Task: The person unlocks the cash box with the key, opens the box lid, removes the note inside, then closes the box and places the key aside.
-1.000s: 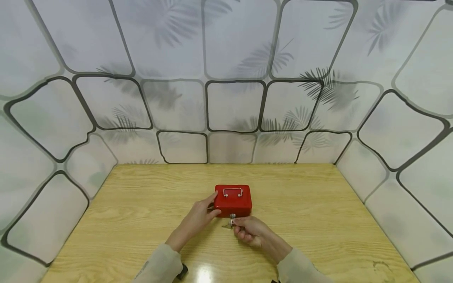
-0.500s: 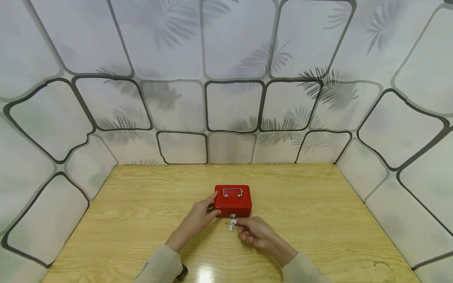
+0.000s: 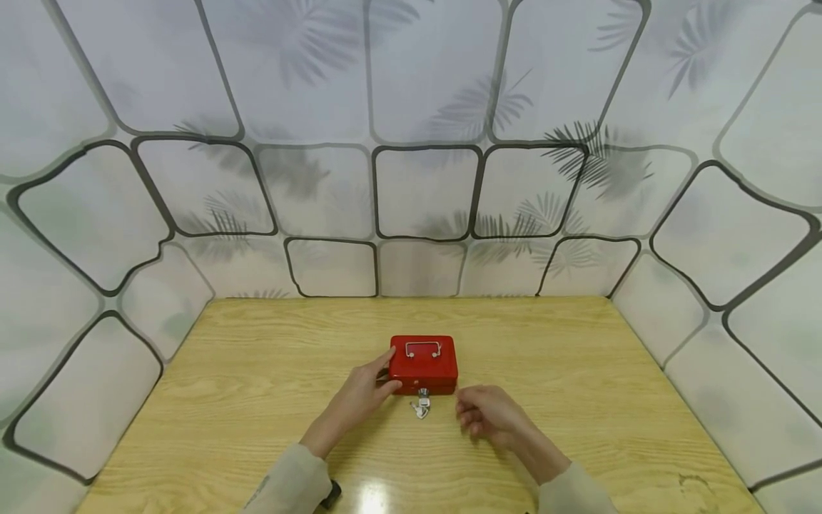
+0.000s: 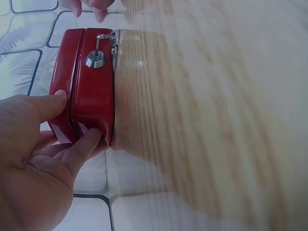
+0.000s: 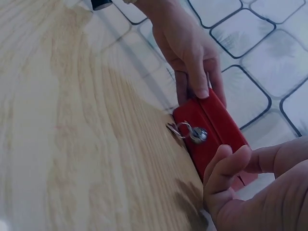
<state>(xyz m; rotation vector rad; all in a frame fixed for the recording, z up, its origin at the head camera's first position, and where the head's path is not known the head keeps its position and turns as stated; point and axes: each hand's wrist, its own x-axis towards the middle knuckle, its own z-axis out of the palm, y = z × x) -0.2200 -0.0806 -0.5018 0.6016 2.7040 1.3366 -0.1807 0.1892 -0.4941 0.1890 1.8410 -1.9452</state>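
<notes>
The small red metal cash box (image 3: pixel 423 365) sat shut near the middle of the pale wooden desk (image 3: pixel 578 400), its lock facing me. My left hand (image 3: pixel 359 396) gripped the box's left end, thumb on the front corner and fingers curled over the lid edge. My right hand (image 3: pixel 488 415) hung just right of the lock, apart from the box, fingers loosely bent and holding nothing. The silver key (image 4: pixel 96 57) stood in the round lock on the front wall, and its ring with a spare key (image 3: pixel 420 410) hung down onto the desk.

To do this well, I judged I had to keep the left hand braced so the light box would not slide. The lid should be lifted by its front edge, and the dangling ring left free so it would not snag.

Counted:
- one red box
- one wire carrying handle (image 3: pixel 422 348) lying flat on the lid
- one lock
- one key in it
- what looked like one more key on the ring, though they were too small to be sure
- two hands
</notes>
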